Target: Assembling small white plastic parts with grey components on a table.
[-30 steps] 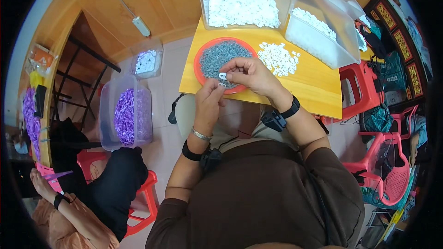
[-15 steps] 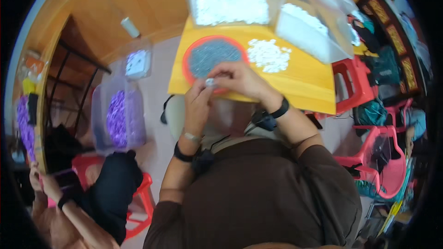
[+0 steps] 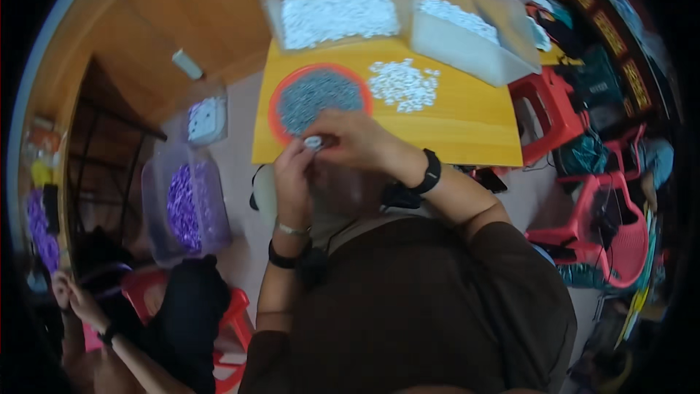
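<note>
My left hand (image 3: 294, 175) pinches a small white piece (image 3: 313, 142) just off the near edge of the yellow table (image 3: 467, 128). Close against it, my right hand (image 3: 354, 137) has its fingers bent in at the same piece; whether it holds a second part is too small to tell. Both hands are in front of a round red tray (image 3: 275, 113) filled with small grey metal-looking pieces (image 3: 321, 95). Right of the tray lies a loose spread of small white pieces (image 3: 405, 86).
Two clear bins (image 3: 339, 14) (image 3: 474, 51) of white pieces stand at the table's back. On the floor at left sits a clear tub (image 3: 153, 204) of purple pieces. A co-worker's hands (image 3: 80, 303) show at lower left. Red stools (image 3: 550, 113) and chairs (image 3: 627, 248) stand at right.
The whole view has shifted, so the table and bins sit a little further left. My hands stay together at the white piece near the tray's front edge.
</note>
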`<move>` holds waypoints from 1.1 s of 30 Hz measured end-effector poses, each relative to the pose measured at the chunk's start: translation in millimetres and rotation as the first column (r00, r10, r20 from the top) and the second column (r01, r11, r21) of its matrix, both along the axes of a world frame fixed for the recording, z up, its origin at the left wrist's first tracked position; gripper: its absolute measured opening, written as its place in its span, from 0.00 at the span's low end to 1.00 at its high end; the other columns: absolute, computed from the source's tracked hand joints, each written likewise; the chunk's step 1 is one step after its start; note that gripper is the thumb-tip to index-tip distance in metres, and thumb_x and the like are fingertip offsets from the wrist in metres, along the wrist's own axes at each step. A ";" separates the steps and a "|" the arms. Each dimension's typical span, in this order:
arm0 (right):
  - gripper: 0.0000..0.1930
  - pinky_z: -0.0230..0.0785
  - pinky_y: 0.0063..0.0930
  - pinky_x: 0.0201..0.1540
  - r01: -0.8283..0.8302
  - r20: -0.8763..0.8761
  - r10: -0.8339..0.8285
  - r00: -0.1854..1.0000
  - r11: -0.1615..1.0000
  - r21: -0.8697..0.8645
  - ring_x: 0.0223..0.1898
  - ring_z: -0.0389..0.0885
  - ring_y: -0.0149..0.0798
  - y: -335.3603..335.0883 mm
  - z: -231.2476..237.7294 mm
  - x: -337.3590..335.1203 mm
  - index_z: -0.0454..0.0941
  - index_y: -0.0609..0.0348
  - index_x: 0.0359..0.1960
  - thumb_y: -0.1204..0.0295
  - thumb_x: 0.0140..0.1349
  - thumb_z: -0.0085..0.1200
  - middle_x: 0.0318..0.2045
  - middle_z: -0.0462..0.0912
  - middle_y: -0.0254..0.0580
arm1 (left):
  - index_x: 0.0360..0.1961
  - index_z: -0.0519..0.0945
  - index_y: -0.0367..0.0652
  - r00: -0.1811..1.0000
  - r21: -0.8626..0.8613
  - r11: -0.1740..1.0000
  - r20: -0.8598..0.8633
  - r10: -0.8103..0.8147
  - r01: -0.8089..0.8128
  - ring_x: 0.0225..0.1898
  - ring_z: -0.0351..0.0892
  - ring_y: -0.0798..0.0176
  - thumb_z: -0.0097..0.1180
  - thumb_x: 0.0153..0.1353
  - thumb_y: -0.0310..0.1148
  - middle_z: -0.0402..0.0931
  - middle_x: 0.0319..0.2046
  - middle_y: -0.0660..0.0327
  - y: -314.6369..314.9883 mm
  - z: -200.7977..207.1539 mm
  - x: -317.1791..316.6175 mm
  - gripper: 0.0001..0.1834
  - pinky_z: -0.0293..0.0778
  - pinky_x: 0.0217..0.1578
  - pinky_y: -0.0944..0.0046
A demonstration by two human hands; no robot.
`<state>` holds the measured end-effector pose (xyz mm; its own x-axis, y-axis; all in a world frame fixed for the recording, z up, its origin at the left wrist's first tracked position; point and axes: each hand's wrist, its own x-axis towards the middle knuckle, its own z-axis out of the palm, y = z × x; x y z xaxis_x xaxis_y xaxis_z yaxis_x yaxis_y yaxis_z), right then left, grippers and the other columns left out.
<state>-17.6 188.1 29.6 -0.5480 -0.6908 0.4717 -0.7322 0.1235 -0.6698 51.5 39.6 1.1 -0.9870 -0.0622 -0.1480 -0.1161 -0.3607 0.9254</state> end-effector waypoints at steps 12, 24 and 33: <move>0.17 0.69 0.32 0.35 0.065 -0.036 -0.062 0.997 0.993 0.099 0.34 0.75 0.46 -15.6 5.4 13.8 0.77 0.58 0.42 0.75 0.47 0.60 0.30 0.75 0.43 | 0.30 0.72 0.42 0.997 0.000 0.997 -0.008 0.073 -0.073 0.17 0.68 0.72 0.41 0.63 0.37 0.70 0.18 0.66 -5.6 -0.3 6.7 0.12 0.63 0.19 0.75; 0.15 0.71 0.36 0.35 0.115 -0.111 -0.107 0.988 0.991 0.064 0.34 0.78 0.49 -17.9 -0.3 17.2 0.75 0.58 0.43 0.74 0.52 0.56 0.32 0.78 0.46 | 0.27 0.74 0.40 0.988 0.086 0.986 -0.046 0.150 -0.145 0.20 0.65 0.78 0.42 0.63 0.32 0.69 0.19 0.70 -5.6 -3.6 6.7 0.12 0.59 0.20 0.77; 0.14 0.71 0.35 0.33 0.105 -0.122 -0.099 0.988 0.993 0.047 0.32 0.79 0.49 -17.5 10.2 23.0 0.75 0.58 0.42 0.73 0.53 0.56 0.30 0.79 0.46 | 0.30 0.75 0.36 0.984 0.015 0.989 -0.101 0.145 -0.144 0.18 0.69 0.71 0.41 0.62 0.35 0.74 0.20 0.61 -6.1 6.7 15.1 0.14 0.64 0.19 0.73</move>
<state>5.4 170.6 39.8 -0.5591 -0.6598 0.5020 -0.7879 0.2346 -0.5693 66.6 33.4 7.8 -0.9776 -0.2049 -0.0486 0.0322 -0.3738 0.9269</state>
